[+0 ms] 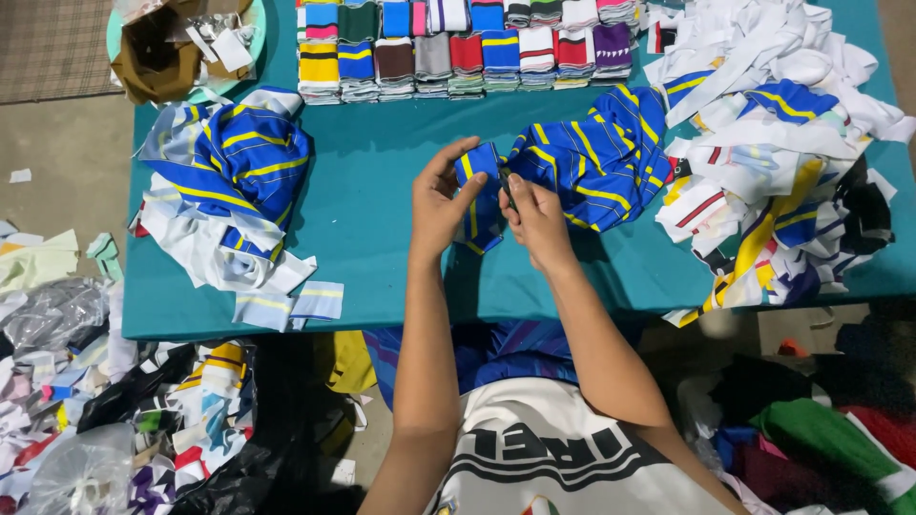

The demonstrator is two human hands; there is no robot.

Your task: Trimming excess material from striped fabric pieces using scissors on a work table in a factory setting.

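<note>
Both hands work on 1 blue strip with yellow stripes (480, 195), over the teal table (382, 219), near its front edge. Left hand (441, 205) is curled, thumb & fingers pinching the strip's left side. Right hand (536, 221) pinches the strip's right side, fingers pressed together; something small and dark is betw. its fingers, cannot tell what. Just right of the strip lies a pile of same blue-yellow fabric (596, 157), touching it. Left of the strip, well apart, a 2nd blue-yellow heap (239, 162). Behind the strip, at table's far edge, rows of folded striped collars (458, 48). Far right of it, a mixed white scrap heap (782, 143).
</note>
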